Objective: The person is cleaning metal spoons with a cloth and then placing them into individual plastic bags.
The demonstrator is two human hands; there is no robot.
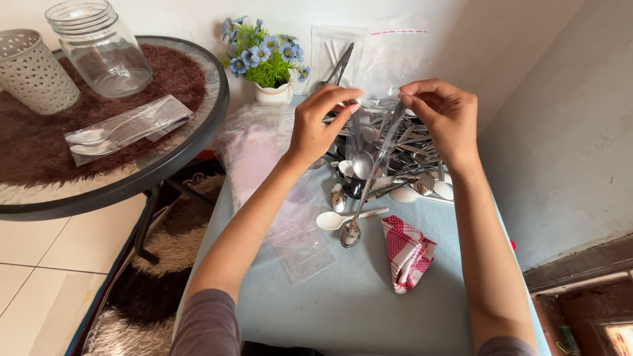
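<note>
My left hand [321,125] and my right hand [443,111] together pinch the top edge of a clear plastic sleeve [373,142] held above a light blue table [343,303]. Inside the sleeve hang a metal spoon [362,163] and another long metal piece. Below the hands lies a heap of metal cutlery [409,168]. A white plastic spoon [343,218] and a long metal spoon [353,229] lie in front of the heap.
A red-and-white checked cloth [407,254] lies on the table. Empty clear sleeves [290,231] are spread at left. A pot of blue flowers [267,59] stands at the back. The round side table [132,178] holds a glass jar [102,46], a white perforated cup [30,69] and bagged spoons [125,128].
</note>
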